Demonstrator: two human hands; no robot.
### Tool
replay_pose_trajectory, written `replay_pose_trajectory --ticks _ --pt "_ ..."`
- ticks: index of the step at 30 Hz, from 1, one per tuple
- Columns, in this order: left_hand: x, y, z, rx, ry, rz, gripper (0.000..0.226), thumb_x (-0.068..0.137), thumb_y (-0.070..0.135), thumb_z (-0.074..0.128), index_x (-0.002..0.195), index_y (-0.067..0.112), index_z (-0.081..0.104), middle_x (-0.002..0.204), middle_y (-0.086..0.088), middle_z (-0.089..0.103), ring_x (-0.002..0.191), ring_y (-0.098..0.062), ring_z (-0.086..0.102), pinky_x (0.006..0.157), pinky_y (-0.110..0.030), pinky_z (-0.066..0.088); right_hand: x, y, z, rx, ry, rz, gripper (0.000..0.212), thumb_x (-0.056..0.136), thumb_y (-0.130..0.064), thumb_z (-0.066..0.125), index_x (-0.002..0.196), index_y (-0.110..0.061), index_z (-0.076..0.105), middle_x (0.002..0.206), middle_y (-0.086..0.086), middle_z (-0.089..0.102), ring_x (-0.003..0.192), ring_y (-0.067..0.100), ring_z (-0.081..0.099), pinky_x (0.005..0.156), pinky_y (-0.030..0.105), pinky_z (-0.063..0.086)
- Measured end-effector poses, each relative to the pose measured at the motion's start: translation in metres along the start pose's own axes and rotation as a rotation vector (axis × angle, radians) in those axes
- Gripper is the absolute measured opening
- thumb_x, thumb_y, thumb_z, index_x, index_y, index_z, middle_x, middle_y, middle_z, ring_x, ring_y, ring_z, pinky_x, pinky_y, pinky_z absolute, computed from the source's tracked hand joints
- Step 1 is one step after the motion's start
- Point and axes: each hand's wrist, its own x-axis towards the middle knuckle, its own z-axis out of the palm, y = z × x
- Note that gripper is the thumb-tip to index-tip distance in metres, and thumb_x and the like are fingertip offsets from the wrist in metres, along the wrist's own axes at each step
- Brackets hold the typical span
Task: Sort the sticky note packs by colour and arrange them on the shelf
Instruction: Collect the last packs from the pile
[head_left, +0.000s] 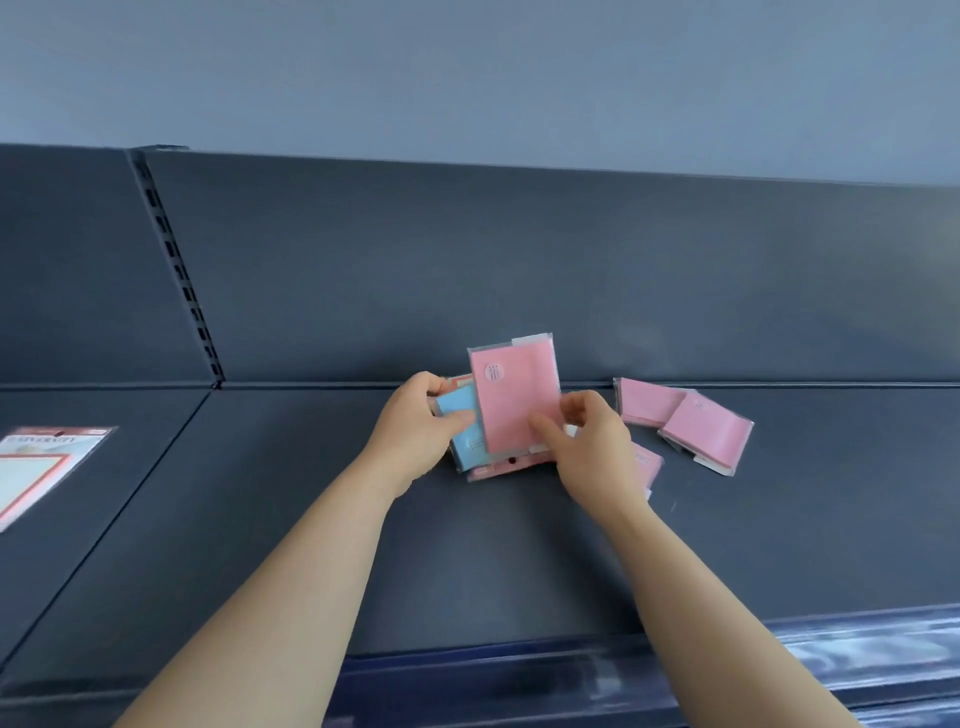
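Note:
My right hand (589, 441) holds a pink sticky note pack (511, 395) upright by its lower right corner, near the back of the dark shelf (467, 561). My left hand (421, 428) grips a blue pack (460, 415) just left of it, thumb on top. Under both lies a flat pink-red pack (498, 467). Two more pink packs lie to the right, one flat (647, 400) against the back panel and one (706, 434) overlapping its front. Another pink pack (649, 465) peeks out behind my right wrist.
A larger packet with a red border (36, 467) lies on the neighbouring shelf section at the far left. A slotted upright (179, 270) divides the back panels. The shelf's glossy blue front rail (675, 670) runs along the bottom.

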Motion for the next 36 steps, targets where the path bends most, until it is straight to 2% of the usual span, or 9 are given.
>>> replay_pose_trajectory --ticks 3,6,10,16,19,24,28,31,36 --pt "-0.008 0.001 -0.024 -0.063 0.076 -0.008 0.018 0.085 0.015 0.067 0.095 0.021 0.053 0.1 -0.005 0.067 0.091 -0.024 0.069 0.082 -0.049 0.057 0.001 -0.014 0.006 0.06 -0.001 -0.021 0.013 0.09 -0.023 0.061 0.098 -0.018 0.052 0.09 -0.01 0.057 0.088 0.017 0.056 0.069 0.028 0.044" --pt "-0.021 -0.002 -0.049 -0.158 0.169 -0.008 0.016 0.09 0.008 0.062 0.104 0.014 0.056 0.105 -0.003 0.066 0.09 -0.016 0.068 0.074 -0.037 0.061 -0.001 -0.032 0.018 0.158 -0.04 0.013 0.008 0.088 -0.017 0.06 0.092 -0.018 0.053 0.085 0.001 0.062 0.083 0.025 0.062 0.077 0.047 0.055" --pt "-0.041 -0.011 -0.085 -0.207 0.276 -0.018 0.019 0.091 0.006 0.054 0.106 0.014 0.061 0.104 -0.002 0.067 0.095 -0.018 0.067 0.076 -0.036 0.06 -0.01 -0.058 0.044 0.126 -0.086 -0.057 0.008 0.089 -0.018 0.058 0.093 -0.019 0.051 0.089 0.003 0.066 0.072 0.017 0.058 0.059 0.03 0.047" --pt "-0.069 -0.029 -0.148 -0.222 0.436 -0.054 0.018 0.092 0.006 0.049 0.1 0.019 0.058 0.103 -0.002 0.066 0.095 -0.019 0.066 0.075 -0.04 0.06 -0.034 -0.101 0.096 0.134 -0.209 -0.096 0.005 0.089 -0.017 0.055 0.092 -0.02 0.052 0.093 0.001 0.066 0.075 0.02 0.065 0.058 0.033 0.054" --pt "-0.085 -0.039 -0.184 -0.208 0.502 -0.066 0.018 0.089 0.01 0.051 0.102 0.019 0.06 0.101 -0.001 0.067 0.095 -0.02 0.066 0.077 -0.049 0.059 -0.053 -0.125 0.125 0.185 -0.268 -0.102 0.006 0.091 -0.015 0.055 0.096 -0.015 0.052 0.096 0.005 0.065 0.072 0.021 0.064 0.042 0.018 0.046" --pt "-0.111 -0.058 -0.248 -0.201 0.564 -0.061 0.022 0.091 0.007 0.052 0.087 0.027 0.059 0.1 -0.003 0.066 0.095 -0.024 0.066 0.073 -0.048 0.06 -0.088 -0.168 0.178 0.243 -0.331 -0.102 0.008 0.091 -0.012 0.053 0.098 -0.013 0.052 0.1 0.006 0.065 0.068 0.02 0.065 0.041 0.013 0.044" --pt "-0.13 -0.075 -0.306 -0.193 0.601 -0.056 0.023 0.089 0.009 0.054 0.086 0.031 0.06 0.1 -0.002 0.067 0.095 -0.024 0.065 0.072 -0.051 0.06 -0.117 -0.202 0.223 0.253 -0.368 -0.117 0.006 0.091 -0.015 0.053 0.097 -0.016 0.052 0.095 0.003 0.068 0.059 0.014 0.068 0.058 0.029 0.056" --pt "-0.143 -0.087 -0.35 -0.173 0.643 -0.067 0.019 0.09 0.011 0.053 0.087 0.028 0.059 0.098 -0.002 0.067 0.095 -0.024 0.066 0.075 -0.055 0.058 -0.139 -0.228 0.257 0.279 -0.392 -0.116 0.005 0.092 -0.014 0.052 0.097 -0.016 0.051 0.095 0.004 0.069 0.064 0.014 0.07 0.063 0.033 0.059" --pt "-0.162 -0.104 -0.419 -0.176 0.697 -0.081 0.02 0.091 0.01 0.048 0.098 0.026 0.059 0.106 -0.004 0.066 0.097 -0.023 0.066 0.073 -0.055 0.058 -0.175 -0.27 0.312 0.282 -0.427 -0.14 0.007 0.095 -0.015 0.046 0.101 -0.016 0.049 0.093 0.0 0.068 0.054 0.005 0.066 0.04 0.012 0.04"
